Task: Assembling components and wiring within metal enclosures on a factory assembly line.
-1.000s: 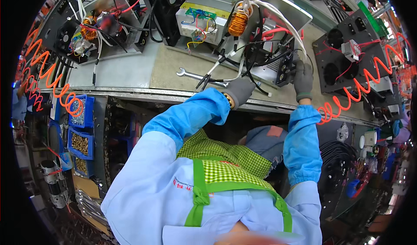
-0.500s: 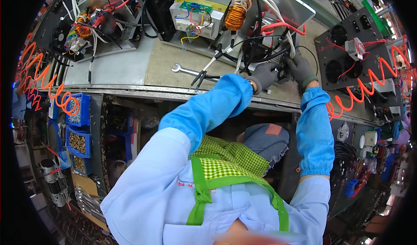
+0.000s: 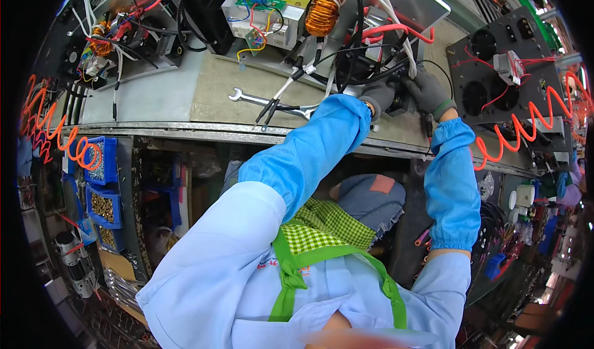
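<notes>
Both my hands wear grey gloves and meet at the bench's near edge, in front of an opened metal chassis. Between them sits a small black block-like part, mostly covered by fingers. My left hand closes on its left side. Against its right side my right hand is bent, fingers curled near the ends of white cables; fingertips are partly hidden. Black and red cables loop just behind. An orange copper-wound coil stands in the chassis, left of my hands.
An open-ended wrench lies left of my left forearm, beside loose cable ends. A black panel with fans stands at right, near an orange coiled hose. Another chassis is far left. Blue bins of fasteners hang below the bench.
The view has shifted slightly, so the bench's left and middle appear further left. My hands stay at the black part, the left slightly further in over the bench.
</notes>
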Tool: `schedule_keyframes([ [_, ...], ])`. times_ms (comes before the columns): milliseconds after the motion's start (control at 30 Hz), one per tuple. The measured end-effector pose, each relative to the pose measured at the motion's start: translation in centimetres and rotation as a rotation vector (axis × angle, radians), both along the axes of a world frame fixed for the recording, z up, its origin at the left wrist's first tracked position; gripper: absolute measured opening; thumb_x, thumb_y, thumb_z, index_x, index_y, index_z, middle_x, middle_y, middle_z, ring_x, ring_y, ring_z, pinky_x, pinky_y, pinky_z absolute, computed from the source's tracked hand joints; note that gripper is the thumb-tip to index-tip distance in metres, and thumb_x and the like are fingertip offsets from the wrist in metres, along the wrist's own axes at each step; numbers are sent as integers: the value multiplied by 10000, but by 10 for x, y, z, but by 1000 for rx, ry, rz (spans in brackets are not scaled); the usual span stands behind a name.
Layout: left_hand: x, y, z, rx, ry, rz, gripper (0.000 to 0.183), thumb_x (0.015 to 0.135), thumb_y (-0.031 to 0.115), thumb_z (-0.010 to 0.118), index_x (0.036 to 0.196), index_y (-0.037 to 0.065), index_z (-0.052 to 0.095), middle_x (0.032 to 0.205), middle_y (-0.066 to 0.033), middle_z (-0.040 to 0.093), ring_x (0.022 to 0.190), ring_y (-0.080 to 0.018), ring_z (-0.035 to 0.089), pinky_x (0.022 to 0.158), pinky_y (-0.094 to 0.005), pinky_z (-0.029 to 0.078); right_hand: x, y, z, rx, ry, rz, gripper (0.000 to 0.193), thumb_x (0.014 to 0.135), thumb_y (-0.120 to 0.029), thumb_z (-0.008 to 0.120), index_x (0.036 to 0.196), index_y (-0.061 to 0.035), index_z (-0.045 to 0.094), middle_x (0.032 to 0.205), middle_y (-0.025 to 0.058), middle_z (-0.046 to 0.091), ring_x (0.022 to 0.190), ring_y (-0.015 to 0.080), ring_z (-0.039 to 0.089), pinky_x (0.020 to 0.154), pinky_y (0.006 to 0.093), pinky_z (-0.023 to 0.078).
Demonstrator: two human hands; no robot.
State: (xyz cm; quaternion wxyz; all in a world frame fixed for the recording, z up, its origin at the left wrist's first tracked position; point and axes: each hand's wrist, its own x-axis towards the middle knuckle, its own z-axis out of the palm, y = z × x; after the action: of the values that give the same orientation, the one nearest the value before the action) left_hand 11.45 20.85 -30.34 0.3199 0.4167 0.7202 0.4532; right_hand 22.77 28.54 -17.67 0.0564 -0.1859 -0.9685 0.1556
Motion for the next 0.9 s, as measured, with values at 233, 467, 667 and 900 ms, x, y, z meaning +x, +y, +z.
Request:
schedule_keyframes([
  [233, -9, 7, 5, -41, -230, -94, 356, 910, 288, 510, 1143, 31, 591, 1058, -158, 640, 978, -271, 605, 856, -380, 453, 6, 11, -21, -21, 29, -40, 287, 869, -244, 580, 1047, -19, 594, 1004, 221, 589, 972, 404, 533, 835, 439, 430],
  [467, -2, 10, -2, 77, -350, -104, 303, 906, 216, 538, 1150, 46, 595, 1059, -134, 643, 974, -229, 611, 837, -333, 466, -4, -15, -34, -169, 531, -477, 313, 804, -274, 665, 953, -16, 569, 787, 150, 609, 724, 282, 603, 642, 386, 458],
  [667, -13, 18, -29, 56, -413, -53, 271, 879, 127, 518, 1123, 42, 601, 974, -91, 652, 831, -188, 621, 730, -317, 497, -31, -25, -34, -151, 550, -509, 373, 751, -305, 711, 966, -33, 576, 745, 142, 616, 672, 259, 606, 621, 374, 457],
  [900, -2, -7, 14, 168, -687, -109, 318, 881, 276, 485, 1034, 46, 643, 906, -104, 659, 779, -174, 614, 670, -313, 476, -18, -18, -43, -143, 574, -597, 386, 740, -320, 724, 971, -40, 591, 768, 144, 637, 686, 265, 621, 634, 376, 465],
])
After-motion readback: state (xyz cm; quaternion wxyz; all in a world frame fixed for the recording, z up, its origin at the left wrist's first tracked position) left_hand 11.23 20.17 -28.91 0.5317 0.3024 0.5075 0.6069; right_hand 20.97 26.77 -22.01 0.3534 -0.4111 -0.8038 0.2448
